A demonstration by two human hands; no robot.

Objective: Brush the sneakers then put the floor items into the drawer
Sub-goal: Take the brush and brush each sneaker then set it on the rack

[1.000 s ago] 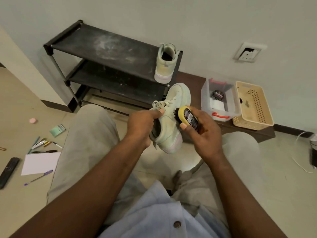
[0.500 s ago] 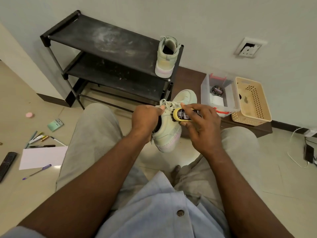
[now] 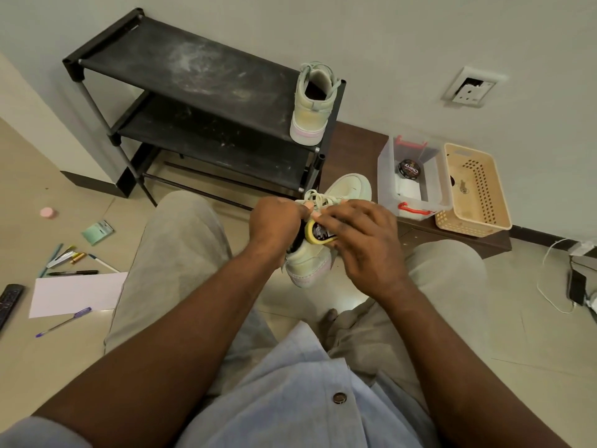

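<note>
A pale green sneaker (image 3: 350,190) is held between my knees, toe pointing away. My left hand (image 3: 274,221) grips it at the collar by the laces. My right hand (image 3: 361,236) holds a yellow shoe brush (image 3: 318,234) with a black label against the sneaker's side near the laces. The matching sneaker (image 3: 311,105) stands on the top right of the black shoe rack (image 3: 193,79). On the floor at left lie several pens (image 3: 69,258), a white sheet of paper (image 3: 76,294), a purple pen (image 3: 64,321), a green pad (image 3: 97,232), a pink eraser (image 3: 48,212) and a black remote (image 3: 9,300).
A clear plastic box (image 3: 386,176) with a polish tin (image 3: 409,169) and a beige basket (image 3: 499,202) sit on a low brown bench (image 3: 355,150) by the wall. A wall socket (image 3: 473,88) is above. White cable (image 3: 546,286) and a black device lie at right.
My right hand has carried the brush from the sneaker's outer side up and left toward the laces, next to my left hand. The camera tilted slightly.
</note>
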